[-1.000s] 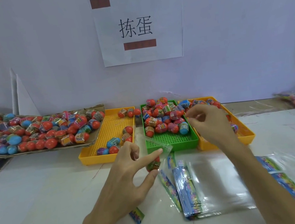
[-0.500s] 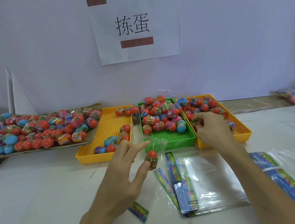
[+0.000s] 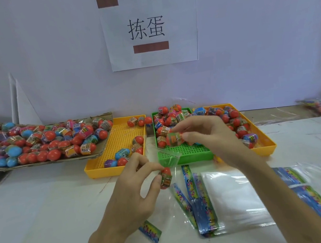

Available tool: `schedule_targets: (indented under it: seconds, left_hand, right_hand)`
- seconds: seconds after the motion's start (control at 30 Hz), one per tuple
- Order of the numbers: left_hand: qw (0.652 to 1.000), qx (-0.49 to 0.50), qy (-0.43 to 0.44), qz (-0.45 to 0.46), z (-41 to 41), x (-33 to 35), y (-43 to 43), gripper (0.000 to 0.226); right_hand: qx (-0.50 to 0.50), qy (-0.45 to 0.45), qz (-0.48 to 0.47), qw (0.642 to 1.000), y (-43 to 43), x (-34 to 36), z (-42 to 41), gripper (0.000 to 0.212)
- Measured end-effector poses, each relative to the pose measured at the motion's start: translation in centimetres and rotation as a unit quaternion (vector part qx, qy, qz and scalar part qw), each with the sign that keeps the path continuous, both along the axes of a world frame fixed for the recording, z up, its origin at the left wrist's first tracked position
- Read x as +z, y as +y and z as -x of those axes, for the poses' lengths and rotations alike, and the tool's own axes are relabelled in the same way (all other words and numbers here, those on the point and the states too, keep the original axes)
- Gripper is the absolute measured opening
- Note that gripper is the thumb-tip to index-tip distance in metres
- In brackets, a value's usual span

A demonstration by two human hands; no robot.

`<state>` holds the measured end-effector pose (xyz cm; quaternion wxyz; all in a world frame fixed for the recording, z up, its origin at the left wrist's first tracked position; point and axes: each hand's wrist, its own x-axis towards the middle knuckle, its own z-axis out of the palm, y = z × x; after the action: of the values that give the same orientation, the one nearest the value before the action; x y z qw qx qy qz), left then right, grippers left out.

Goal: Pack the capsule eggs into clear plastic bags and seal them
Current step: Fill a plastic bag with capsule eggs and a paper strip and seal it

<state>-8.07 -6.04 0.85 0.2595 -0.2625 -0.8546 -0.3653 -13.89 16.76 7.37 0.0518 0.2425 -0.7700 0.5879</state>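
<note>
A: What is held by the left hand [image 3: 131,192]?
B: A clear plastic bag [image 3: 168,157] is pinched at its mouth between thumb and fingers; a red capsule egg [image 3: 166,177] is seen inside it, just beside the fingertips, above the desk [image 3: 46,214].
A: And the right hand [image 3: 205,134]?
B: A second capsule egg [image 3: 174,138] is grasped in a fingertip grip, held over the green tray [image 3: 187,154] (blurred, so label details cannot be read).
A: Where are the other eggs noted?
B: Heaped on a cardboard sheet [image 3: 106,145] at left, a few in the left yellow tray [image 3: 101,168], many in the green tray and in the right yellow tray [image 3: 266,145].
A: Spare bags?
B: A stack of clear bags [image 3: 234,198] with coloured headers is laid flat under the right forearm, near the desk's front
</note>
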Motion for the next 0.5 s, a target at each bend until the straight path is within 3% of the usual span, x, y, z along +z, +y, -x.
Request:
schedule_targets:
  seconds: [0.3, 0.5]
  left_hand:
    - [0.999, 0.013, 0.032, 0.010, -0.1, 0.3, 0.1, 0.011]
    - [0.999, 0.018, 0.042, 0.013, -0.2, 0.6, 0.4, 0.012]
  right_hand:
    - [0.027, 0.058, -0.153, 0.986, -2.0, -0.9, -0.7, 0.013]
    - [0.030, 0.080, -0.195, 0.977, -2.1, -1.1, -0.7, 0.015]
